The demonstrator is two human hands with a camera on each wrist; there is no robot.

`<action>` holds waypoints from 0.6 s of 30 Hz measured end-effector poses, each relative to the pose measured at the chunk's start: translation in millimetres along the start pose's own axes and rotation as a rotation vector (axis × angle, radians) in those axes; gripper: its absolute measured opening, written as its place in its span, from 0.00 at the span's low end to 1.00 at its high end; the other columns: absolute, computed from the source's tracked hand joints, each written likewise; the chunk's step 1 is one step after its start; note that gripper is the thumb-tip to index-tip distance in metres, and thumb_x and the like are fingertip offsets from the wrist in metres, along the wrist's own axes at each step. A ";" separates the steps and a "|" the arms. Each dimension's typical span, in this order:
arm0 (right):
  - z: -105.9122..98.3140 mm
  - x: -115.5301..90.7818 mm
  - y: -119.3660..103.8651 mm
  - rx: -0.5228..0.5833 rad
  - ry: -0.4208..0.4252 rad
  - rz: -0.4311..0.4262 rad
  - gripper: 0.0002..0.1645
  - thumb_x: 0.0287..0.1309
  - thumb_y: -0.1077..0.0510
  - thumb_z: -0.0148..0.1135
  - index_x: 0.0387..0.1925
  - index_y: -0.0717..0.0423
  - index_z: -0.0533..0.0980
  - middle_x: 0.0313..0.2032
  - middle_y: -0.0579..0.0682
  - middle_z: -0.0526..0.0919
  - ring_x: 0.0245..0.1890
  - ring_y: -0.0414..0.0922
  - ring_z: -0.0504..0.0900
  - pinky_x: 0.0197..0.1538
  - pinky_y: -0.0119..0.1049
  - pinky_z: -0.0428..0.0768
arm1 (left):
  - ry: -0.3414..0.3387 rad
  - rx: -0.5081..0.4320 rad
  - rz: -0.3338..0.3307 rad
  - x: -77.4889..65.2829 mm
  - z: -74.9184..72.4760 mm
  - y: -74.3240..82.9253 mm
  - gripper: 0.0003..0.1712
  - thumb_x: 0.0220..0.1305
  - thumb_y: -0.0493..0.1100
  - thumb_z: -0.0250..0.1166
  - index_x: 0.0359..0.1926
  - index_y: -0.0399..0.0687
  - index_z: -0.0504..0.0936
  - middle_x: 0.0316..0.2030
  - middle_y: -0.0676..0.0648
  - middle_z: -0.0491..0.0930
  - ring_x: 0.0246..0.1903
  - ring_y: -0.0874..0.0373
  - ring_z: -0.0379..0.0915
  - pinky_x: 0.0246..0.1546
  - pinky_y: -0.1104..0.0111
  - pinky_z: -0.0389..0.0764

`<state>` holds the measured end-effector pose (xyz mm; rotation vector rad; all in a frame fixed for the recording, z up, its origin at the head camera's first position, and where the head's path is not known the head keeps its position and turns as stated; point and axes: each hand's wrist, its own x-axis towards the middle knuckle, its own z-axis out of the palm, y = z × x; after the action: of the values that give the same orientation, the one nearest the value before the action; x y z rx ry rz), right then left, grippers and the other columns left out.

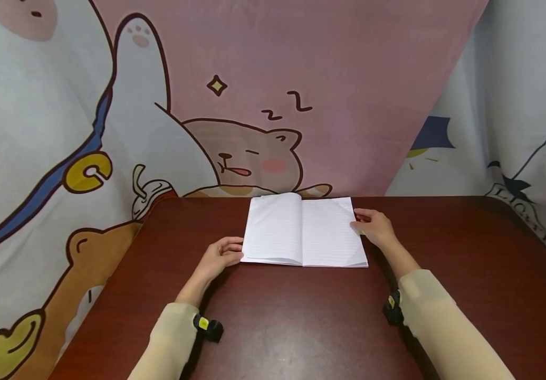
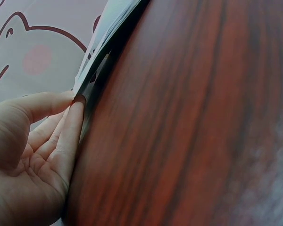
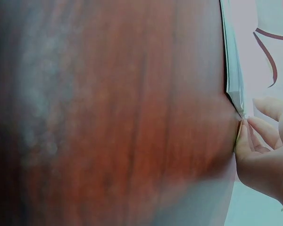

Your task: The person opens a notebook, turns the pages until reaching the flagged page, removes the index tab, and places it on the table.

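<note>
An open notebook [image 1: 329, 232] with white lined pages lies on the table, its spine running away from me. My left hand [image 1: 218, 257] is at its lower left edge. In the left wrist view the thumb and fingers of that hand [image 2: 42, 141] pinch the edge of the notebook [image 2: 99, 52], with a dark gap between the raised edge and the table. My right hand [image 1: 376, 228] is at the middle of the right edge. The right wrist view shows its fingertips [image 3: 247, 120] pinching at the notebook's edge [image 3: 233, 70], with a thin yellow-green strip [image 3: 237, 136] beside them.
The dark red wooden table [image 1: 273, 322] extends on all sides of the notebook. A cloth with cartoon animals [image 1: 263, 153] hangs behind the table's far edge and along its left. A pale draped cloth [image 1: 529, 79] hangs at the right. Each wrist wears a small black camera [image 1: 213, 330].
</note>
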<state>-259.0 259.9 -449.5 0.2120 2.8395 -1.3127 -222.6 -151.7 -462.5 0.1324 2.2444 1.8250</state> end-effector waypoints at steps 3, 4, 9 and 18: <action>0.1 -1.5 -1.0 -0.013 -0.005 0.007 0.30 0.68 0.57 0.60 0.67 0.67 0.69 0.64 0.71 0.72 0.62 0.63 0.73 0.64 0.56 0.74 | -0.004 0.004 0.003 -0.1 -0.7 -1.4 0.26 0.65 0.30 0.64 0.63 0.33 0.73 0.51 0.33 0.79 0.38 0.66 0.80 0.40 0.76 0.82; -0.1 -2.1 -1.4 -0.016 -0.006 0.009 0.30 0.68 0.57 0.60 0.67 0.67 0.69 0.64 0.71 0.72 0.61 0.63 0.73 0.64 0.57 0.74 | -0.004 0.004 0.002 0.0 -0.9 -1.6 0.25 0.65 0.30 0.64 0.63 0.33 0.74 0.51 0.33 0.79 0.38 0.66 0.80 0.40 0.76 0.82; -1.9 -3.5 -1.0 -0.023 -0.008 0.002 0.29 0.67 0.55 0.60 0.65 0.65 0.71 0.65 0.71 0.70 0.64 0.65 0.70 0.65 0.59 0.71 | -0.004 0.007 -0.002 0.2 -0.6 -1.3 0.25 0.65 0.31 0.64 0.63 0.34 0.74 0.52 0.33 0.79 0.38 0.66 0.80 0.40 0.76 0.82; -2.0 -2.8 -1.1 -0.038 0.014 -0.009 0.29 0.66 0.55 0.61 0.63 0.66 0.72 0.64 0.71 0.71 0.63 0.65 0.69 0.64 0.58 0.72 | 0.001 0.008 -0.003 -0.8 0.2 0.3 0.25 0.65 0.30 0.64 0.63 0.34 0.74 0.52 0.33 0.79 0.39 0.66 0.80 0.40 0.76 0.82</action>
<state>-256.2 260.3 -447.2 0.2088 2.8782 -1.2622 -221.8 -151.7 -462.2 0.1290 2.2519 1.8152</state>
